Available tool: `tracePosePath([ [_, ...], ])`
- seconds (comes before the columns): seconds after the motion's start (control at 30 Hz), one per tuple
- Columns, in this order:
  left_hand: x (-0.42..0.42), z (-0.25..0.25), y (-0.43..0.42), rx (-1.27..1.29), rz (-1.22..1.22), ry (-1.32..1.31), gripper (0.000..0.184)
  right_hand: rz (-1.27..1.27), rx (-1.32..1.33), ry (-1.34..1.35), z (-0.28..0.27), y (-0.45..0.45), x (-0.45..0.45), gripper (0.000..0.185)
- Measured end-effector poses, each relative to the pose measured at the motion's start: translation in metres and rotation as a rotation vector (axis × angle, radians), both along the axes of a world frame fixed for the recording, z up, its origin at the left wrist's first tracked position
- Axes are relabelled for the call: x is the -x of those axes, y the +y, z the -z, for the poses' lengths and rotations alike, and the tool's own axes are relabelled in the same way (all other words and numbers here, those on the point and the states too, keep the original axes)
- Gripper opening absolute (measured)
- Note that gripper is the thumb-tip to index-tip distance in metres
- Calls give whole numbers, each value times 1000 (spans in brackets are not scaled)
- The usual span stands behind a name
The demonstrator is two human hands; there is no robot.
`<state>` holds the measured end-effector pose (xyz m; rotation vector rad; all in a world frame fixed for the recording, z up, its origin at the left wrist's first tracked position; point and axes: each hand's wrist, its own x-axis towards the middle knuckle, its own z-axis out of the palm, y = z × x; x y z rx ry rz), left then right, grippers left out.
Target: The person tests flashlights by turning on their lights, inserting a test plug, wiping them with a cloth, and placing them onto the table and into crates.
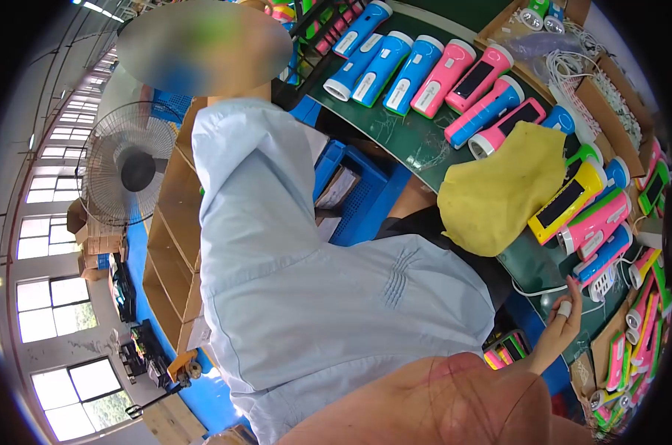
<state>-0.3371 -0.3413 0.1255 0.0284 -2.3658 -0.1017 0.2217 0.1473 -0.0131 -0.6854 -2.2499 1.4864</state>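
My left arm in a light blue sleeve [254, 163] reaches up at the left. A blurred patch hides my left hand [235, 44], its fingers and anything in them. On the right, my right hand [558, 330] has a stretched-out finger and a white band round one finger. Its fingertip is close to the end of a blue and pink flashlight [604, 256] and a white cord [538, 293]; whether it touches them I cannot tell. Above lie a pink and green flashlight [595, 222], a yellow flashlight [567, 202] with a dark panel, and a yellow cloth [499, 189].
Blue and pink flashlights [414, 74] lie in a row on the green table [425, 152]. Cartons with white cords [573, 65] stand at its far side. More flashlights crowd a cardboard box [603, 348] lower right. A blue crate [362, 189], shelving [174, 259] and a fan [135, 170] stand leftward.
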Motion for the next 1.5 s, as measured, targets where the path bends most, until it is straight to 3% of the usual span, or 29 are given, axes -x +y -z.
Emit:
tracePosePath([
  [0.07,26,14,-16,-59,121,-32,55,1,-5,-5,-6,-7,5,34],
  [0.1,15,15,10,45,7,106,51,-9,-25,3,-6,-8,6,35],
  [0.13,1,12,32,57,0,84,46,-20,-44,10,-5,-10,8,35],
  [0.27,-62,2,145,152,477,415,44,181,-69,71,-6,-16,11,39],
  [0.33,-61,21,191,83,676,237,44,294,-198,141,-2,-30,19,37],
  [0.4,-41,64,227,37,685,36,41,324,-338,207,13,-46,26,35],
  [0.47,-47,87,253,75,659,-236,40,162,-557,221,32,-49,25,32],
  [0.53,-95,93,271,-32,880,-173,35,61,-602,150,44,-49,22,32],
  [0.57,-118,95,276,8,872,-208,36,60,-577,156,51,-48,23,32],
  [0.6,-133,99,275,214,955,-295,43,42,-611,169,53,-46,25,31],
  [0.67,-161,102,281,63,943,-478,49,4,-674,193,57,-43,27,30],
  [0.77,-169,117,295,125,784,-417,47,-19,-697,179,60,-44,30,30],
  [0.8,-181,111,297,72,899,-304,48,-32,-717,180,60,-43,30,30],
  [0.87,-216,94,304,-39,1148,-67,50,3,-570,191,57,-42,30,32],
  [0.93,-260,83,310,-54,1279,-563,54,111,-337,167,44,-48,32,32],
  [1.0,-310,99,326,-186,1395,-555,58,178,-325,159,29,-54,47,27],
  [1.13,-374,118,366,-129,1261,-651,78,229,-255,185,33,-58,58,18],
  [1.2,-381,124,376,-194,1175,-639,82,222,2,86,24,-55,56,16],
  [1.23,-379,127,375,-252,1190,-577,73,205,21,98,22,-53,52,17],
  [1.33,-358,123,356,-1146,1202,-1274,62,150,85,172,19,-52,44,23],
  [1.37,-355,127,348,-1282,1319,-1329,50,135,108,225,19,-54,46,27],
  [1.43,-372,143,348,-1177,1442,-1180,46,63,219,224,20,-55,53,40],
  [1.5,-389,145,345,-1085,1420,-1061,39,65,600,182,8,-54,64,39],
])
